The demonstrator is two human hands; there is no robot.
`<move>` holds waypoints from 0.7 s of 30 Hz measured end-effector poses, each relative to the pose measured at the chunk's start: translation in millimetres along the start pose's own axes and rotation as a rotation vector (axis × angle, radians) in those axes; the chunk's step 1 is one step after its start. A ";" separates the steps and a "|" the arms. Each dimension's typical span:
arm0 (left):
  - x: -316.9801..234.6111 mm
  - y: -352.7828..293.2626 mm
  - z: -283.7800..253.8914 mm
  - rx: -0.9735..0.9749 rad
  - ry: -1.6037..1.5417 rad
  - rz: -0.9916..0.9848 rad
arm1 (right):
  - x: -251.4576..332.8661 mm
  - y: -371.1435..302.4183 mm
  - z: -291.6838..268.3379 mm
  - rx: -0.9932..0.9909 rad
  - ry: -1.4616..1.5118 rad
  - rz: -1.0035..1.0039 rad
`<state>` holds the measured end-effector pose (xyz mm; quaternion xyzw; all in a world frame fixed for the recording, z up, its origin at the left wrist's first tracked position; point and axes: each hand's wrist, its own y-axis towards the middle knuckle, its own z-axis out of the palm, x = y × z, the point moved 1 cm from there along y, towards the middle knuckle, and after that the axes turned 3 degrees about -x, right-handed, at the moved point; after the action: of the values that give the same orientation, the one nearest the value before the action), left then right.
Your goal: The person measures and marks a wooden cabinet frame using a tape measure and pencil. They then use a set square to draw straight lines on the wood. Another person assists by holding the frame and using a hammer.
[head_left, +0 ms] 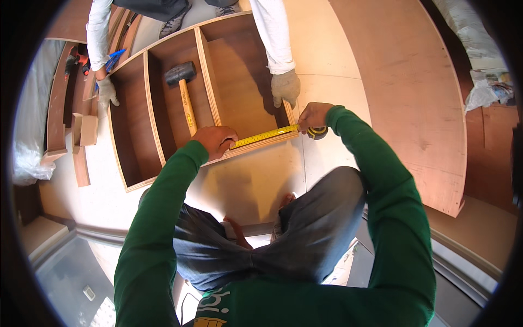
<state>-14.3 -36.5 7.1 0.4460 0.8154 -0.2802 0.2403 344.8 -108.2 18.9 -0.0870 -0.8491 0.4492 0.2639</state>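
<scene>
Crumpled, milky plastic sheeting lies at the left (35,109), beside reddish-brown timber pieces (57,106) and a red-and-black power drill (79,57). To their right, a co-worker's gloved hand (107,92) rests at the left end of a shallow wooden frame (234,82). The frame lies on the pale, smooth floor (332,163) in front of the person, two dividers splitting it into three compartments. Its rims show light, layered plywood edges; the inside faces are darker brown.

In the middle compartment lies a mallet (187,103) with a blunt, dark cylindrical head and a pale wooden handle, small lettering printed along it. Near the handle's end, the person's left hand (216,140) pinches one end of a yellow tape measure (264,136) against the near rim. The flat blade, marked with dark graduations and figures, runs right along that rim to the corner. There the right hand (316,117) has its fingers closed on the tape, the rounded black-and-yellow case just beneath them. Farther off, a second grey knit glove (285,88) grips the frame's right end. At the right stretches a broad reddish wooden panel (403,109) with a faint grain.
</scene>
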 end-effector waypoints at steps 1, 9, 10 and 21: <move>-2.4 -0.1 -0.8 0.021 0.009 -0.008 | -1.8 1.8 -0.9 0.006 -0.026 -0.014; -8.4 -12.2 14.3 -0.097 0.059 0.003 | -1.3 8.1 6.4 -0.016 0.039 -0.013; -7.5 -11.7 17.2 -0.102 0.052 -0.039 | -3.1 9.9 6.3 -0.019 0.049 -0.022; -16.8 -4.3 26.1 -0.159 0.155 -0.195 | 3.3 4.8 6.3 -0.047 -0.059 0.077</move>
<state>-6.2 -65.9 0.0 0.3647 0.8905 -0.2013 0.1830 338.3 -108.6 13.5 -0.1124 -0.8630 0.4412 0.2190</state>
